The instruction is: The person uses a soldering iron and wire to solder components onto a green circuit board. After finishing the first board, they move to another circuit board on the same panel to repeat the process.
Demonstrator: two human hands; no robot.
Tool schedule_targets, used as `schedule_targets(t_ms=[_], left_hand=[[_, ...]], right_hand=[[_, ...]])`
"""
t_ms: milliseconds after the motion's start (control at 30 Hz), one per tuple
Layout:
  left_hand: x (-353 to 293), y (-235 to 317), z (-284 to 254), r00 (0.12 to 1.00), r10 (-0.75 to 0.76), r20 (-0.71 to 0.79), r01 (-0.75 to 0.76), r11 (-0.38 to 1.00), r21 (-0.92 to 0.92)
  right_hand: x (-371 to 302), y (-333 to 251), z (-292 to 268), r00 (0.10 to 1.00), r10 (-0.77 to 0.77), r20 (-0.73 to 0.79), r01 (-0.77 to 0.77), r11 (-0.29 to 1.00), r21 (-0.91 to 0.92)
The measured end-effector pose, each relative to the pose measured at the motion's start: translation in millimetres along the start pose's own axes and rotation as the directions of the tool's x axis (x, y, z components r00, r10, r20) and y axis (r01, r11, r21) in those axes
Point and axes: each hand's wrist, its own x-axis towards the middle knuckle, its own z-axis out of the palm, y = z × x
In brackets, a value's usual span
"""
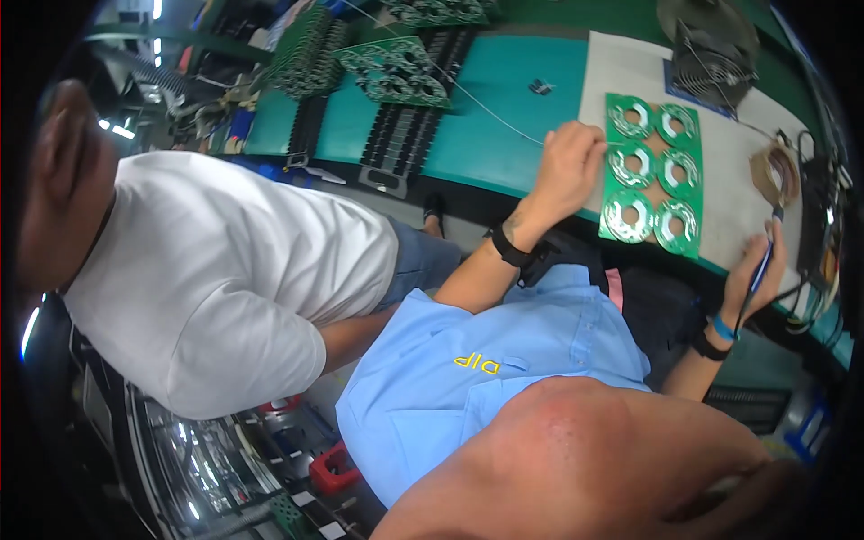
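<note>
A green circuit board panel (652, 202) with several ring-shaped sections lies on a pale mat. Just left of its upper part, my left hand (571, 166) is closed in a pinch on a thin solder wire (490, 112), which trails away to the upper left. To the right of the panel, my right hand (756, 270) grips a soldering iron (766, 256) by its handle. The iron points at a round brown tip-cleaning holder (768, 178); whether its tip touches the inside I cannot tell.
A small fan with a wire guard (714, 67) stands behind the panel. Small dark parts (539, 87) lie on the green mat (513, 67). More boards (391, 72) sit on black racks at left. A co-worker in a white shirt (225, 270) is close on my left. Cables (814, 243) hang at right.
</note>
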Motion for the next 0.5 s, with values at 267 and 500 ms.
schedule_targets(t_ms=[267, 500], left_hand=[[0.6, 2.9, -2.5, 0.998, -0.059, 0.012, 0.059, 0.997, -0.047], [1.8, -9.0, -25.0, 1.0, 0.006, 0.009, -0.007, 0.993, 0.12]], right_hand=[[0.1, -1.1, 2.4, 0.997, 0.077, 0.02, -0.078, 0.994, 0.076], [-0.6, -2.2, 1.7, 0.997, 0.074, 0.029, -0.077, 0.992, 0.102]])
